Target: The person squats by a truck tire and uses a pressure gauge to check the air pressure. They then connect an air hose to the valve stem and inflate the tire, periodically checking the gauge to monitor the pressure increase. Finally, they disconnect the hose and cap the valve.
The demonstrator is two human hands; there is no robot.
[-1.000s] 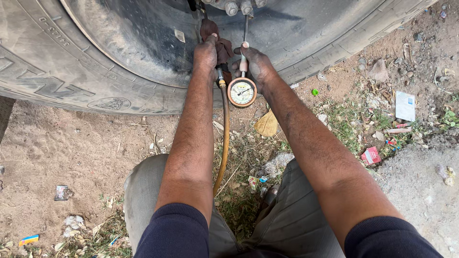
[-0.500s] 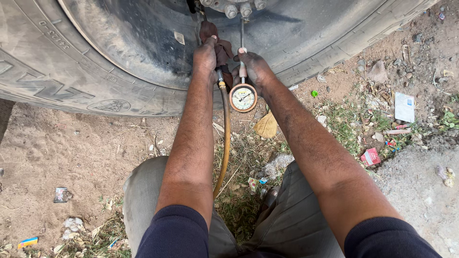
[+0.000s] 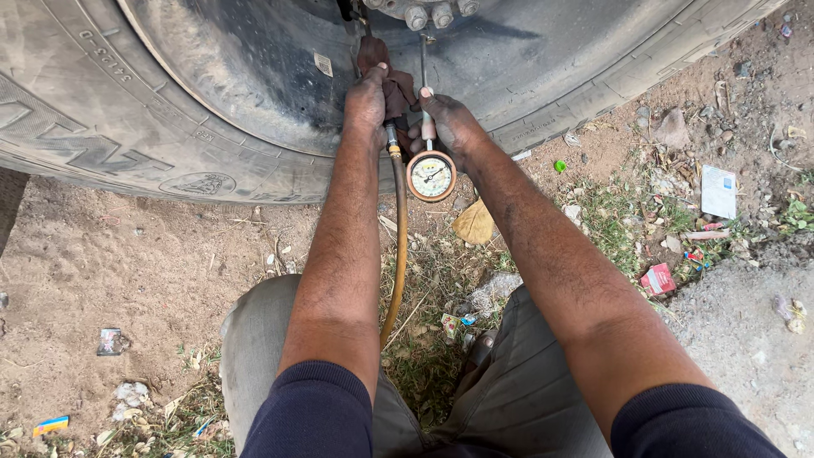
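Observation:
A large black truck tyre (image 3: 212, 93) fills the top of the view. My left hand (image 3: 366, 100) grips the dark red handle of an air inflator (image 3: 392, 85) held against the tyre's sidewall near the wheel hub. My right hand (image 3: 449, 119) holds the same inflator's metal stem just above its round pressure gauge (image 3: 432, 175), whose orange-rimmed white dial faces me. A yellowish air hose (image 3: 397, 246) drops from the handle down between my forearms toward my knees.
Wheel nuts (image 3: 428, 13) show at the top edge. Sandy ground with dry grass, a dead leaf (image 3: 475, 224), a red packet (image 3: 658, 278), a white paper scrap (image 3: 718, 191) and other litter lies around. My grey-trousered knees (image 3: 254, 339) are at the bottom.
The gauge and both hands have shifted very slightly; the view has drifted a little. The grip on the inflator is unchanged.

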